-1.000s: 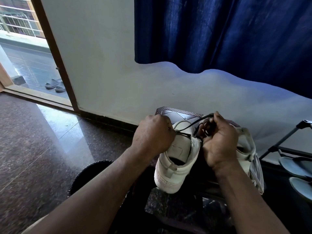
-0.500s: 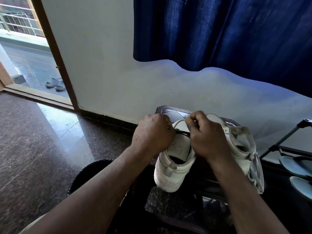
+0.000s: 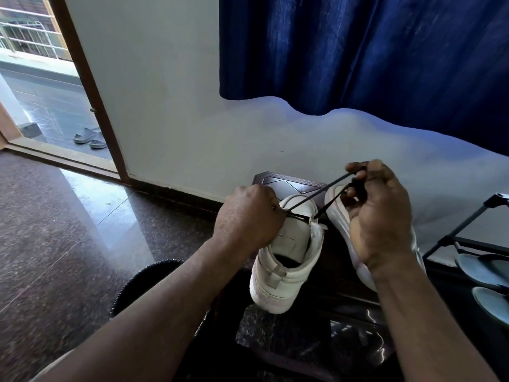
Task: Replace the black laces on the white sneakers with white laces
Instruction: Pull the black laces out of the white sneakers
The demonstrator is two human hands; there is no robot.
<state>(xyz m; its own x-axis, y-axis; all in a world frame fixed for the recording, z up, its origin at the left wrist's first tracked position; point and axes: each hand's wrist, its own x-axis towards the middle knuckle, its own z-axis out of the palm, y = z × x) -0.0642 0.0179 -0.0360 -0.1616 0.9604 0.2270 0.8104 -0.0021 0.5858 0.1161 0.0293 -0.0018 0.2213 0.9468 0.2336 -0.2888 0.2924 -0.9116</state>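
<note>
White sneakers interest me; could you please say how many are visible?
2. The first sneaker is held by the left hand; the second sneaker lies beside it, largely hidden behind the right hand, which pinches the lace.

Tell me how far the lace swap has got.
Done: the held sneaker shows a tongue bare of lace near the opening. In hand: the left hand grips that sneaker while the right hand pinches the black lace, drawn taut from the front eyelets. Left: freeing the rest of that lace, dealing with the second sneaker beside it, and threading white laces, none of which are in view.
</note>
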